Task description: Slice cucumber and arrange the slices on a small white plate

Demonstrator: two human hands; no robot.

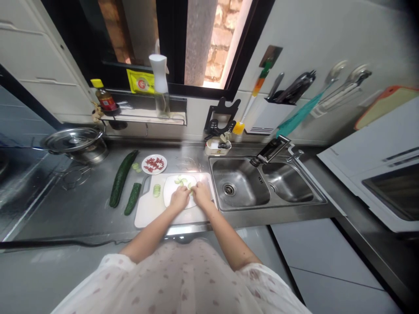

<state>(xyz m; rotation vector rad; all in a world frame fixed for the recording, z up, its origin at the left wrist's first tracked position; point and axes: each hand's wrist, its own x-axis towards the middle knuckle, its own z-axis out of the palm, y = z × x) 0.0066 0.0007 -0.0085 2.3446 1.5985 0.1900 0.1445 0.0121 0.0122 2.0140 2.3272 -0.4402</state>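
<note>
A white plate [169,190] lies on a white cutting board [149,216], with several pale green cucumber slices [183,180] near its far edge. Over the plate's near right part, my left hand [180,198] and my right hand [200,194] come together, both with fingers closed at cucumber slices; how firmly each holds one is too small to tell. A small stack of cucumber slices [156,190] sits on the board left of the plate. Left of the board lie a cut cucumber piece [132,199] and a long cucumber [122,179].
Behind the board is a small plate of chopped red pieces [154,164]. A lidded steel pot [78,144] stands at the back left. To the right is a double sink [244,183] with a faucet [271,150]. A shelf [140,115] holds bottles.
</note>
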